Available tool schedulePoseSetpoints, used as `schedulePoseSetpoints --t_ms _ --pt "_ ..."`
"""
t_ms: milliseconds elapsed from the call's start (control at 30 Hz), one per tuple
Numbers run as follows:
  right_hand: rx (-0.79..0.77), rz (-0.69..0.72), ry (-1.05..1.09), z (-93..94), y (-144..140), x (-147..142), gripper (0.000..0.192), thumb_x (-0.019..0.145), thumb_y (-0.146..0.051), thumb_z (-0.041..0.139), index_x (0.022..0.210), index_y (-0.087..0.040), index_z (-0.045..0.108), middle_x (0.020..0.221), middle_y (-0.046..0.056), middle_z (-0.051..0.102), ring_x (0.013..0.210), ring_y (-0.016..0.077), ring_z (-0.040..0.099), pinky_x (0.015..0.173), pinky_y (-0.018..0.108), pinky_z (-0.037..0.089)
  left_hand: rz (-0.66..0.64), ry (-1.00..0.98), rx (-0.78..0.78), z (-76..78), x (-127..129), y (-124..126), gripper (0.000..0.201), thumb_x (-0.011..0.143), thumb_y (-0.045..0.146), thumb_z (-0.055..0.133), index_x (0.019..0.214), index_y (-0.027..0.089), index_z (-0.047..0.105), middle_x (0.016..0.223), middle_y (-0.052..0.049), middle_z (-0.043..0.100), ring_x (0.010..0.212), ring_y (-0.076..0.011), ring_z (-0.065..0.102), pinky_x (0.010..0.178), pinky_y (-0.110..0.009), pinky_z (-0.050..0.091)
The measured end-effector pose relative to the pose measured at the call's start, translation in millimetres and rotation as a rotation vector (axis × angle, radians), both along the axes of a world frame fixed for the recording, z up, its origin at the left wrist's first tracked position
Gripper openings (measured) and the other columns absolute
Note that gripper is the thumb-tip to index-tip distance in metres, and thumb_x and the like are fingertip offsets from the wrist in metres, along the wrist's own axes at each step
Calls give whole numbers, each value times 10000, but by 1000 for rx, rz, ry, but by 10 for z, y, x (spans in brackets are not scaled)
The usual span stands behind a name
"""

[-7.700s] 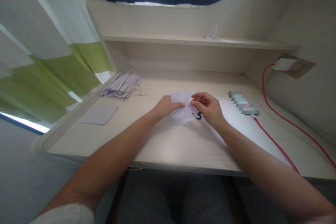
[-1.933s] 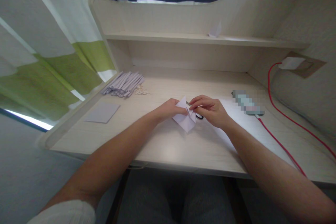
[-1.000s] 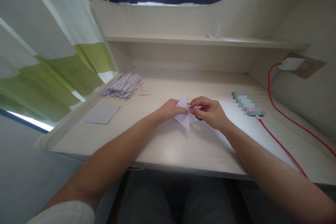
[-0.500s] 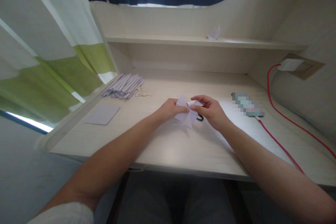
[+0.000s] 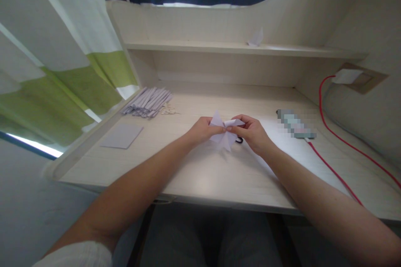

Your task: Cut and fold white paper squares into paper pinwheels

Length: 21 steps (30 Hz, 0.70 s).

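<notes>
The left hand (image 5: 202, 128) is curled closed, its fingertips pinching the left side of a folded white paper piece (image 5: 223, 133). The right hand (image 5: 252, 131) is likewise closed around the paper's right side, thumb and forefinger gripping a narrow folded flap that sticks out at the top. The paper is creased into several points that fan outward, one up and one down toward the near edge of the counter (image 5: 200, 175). It is held between both hands just above the counter, about midway between the left and right edges and midway from back to front. Just beneath the right hand, a small black loop (image 5: 239, 139) peeks out on the counter; what it belongs to cannot be told.

Under the right forearm lies a white sheet (image 5: 291, 150), flat on the counter. Beyond it, toward the right edge, sits a blurred rectangular device (image 5: 293, 123), with a red cable (image 5: 332, 175) running from it. The cable runs toward the near right corner and also loops up the right wall to a white plug (image 5: 346, 76).

Near the left edge lies a flat pale grey square of paper (image 5: 122, 135). Toward the back left corner rests a bundle of folded paper strips (image 5: 148, 101), with a few small pale bits (image 5: 168, 110) just beside it. On the shelf (image 5: 194, 46) above the counter stands a small folded white paper (image 5: 256, 38)
</notes>
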State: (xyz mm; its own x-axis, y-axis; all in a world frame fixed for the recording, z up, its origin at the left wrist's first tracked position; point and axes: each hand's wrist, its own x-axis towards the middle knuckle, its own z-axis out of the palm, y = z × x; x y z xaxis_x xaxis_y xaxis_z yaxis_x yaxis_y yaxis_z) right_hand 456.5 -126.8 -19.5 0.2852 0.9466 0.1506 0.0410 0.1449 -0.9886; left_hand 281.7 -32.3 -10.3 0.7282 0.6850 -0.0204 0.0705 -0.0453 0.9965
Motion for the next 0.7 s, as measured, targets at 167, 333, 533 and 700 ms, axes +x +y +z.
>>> schedulePoseSetpoints --t_ms 167,333,533,700 --pt "-4 -14 2 12 0 3 356 596 -305 920 849 -193 696 678 -23 699 581 136 586 563 271 418 -6 6 19 10 2 -9 264 687 283 805 858 85 770 727 -26 706 634 -132 613 642 -239 427" --pt "-59 1 -51 9 -23 21 438 606 -312 923 966 -209 696 676 -9 733 547 159 612 514 269 397 -6 25 23 16 -6 -3 297 696 376 822 796 106 745 667 -11 667 574 -121 578 561 -229 378" --pt "-48 64 -90 38 -49 4 478 617 -307 926 1019 -219 683 659 -16 721 547 171 637 511 277 423 23 8 38 39 -13 -18 261 711 355 819 796 123 734 670 -18 678 578 -120 584 573 -234 413" --pt "-65 65 -90 44 -52 18 513 630 -316 930 1072 -234 681 692 -3 739 559 180 653 490 277 417 2 49 18 56 -26 -28 275 663 324 845 817 118 749 681 -13 676 595 -122 593 579 -233 407"
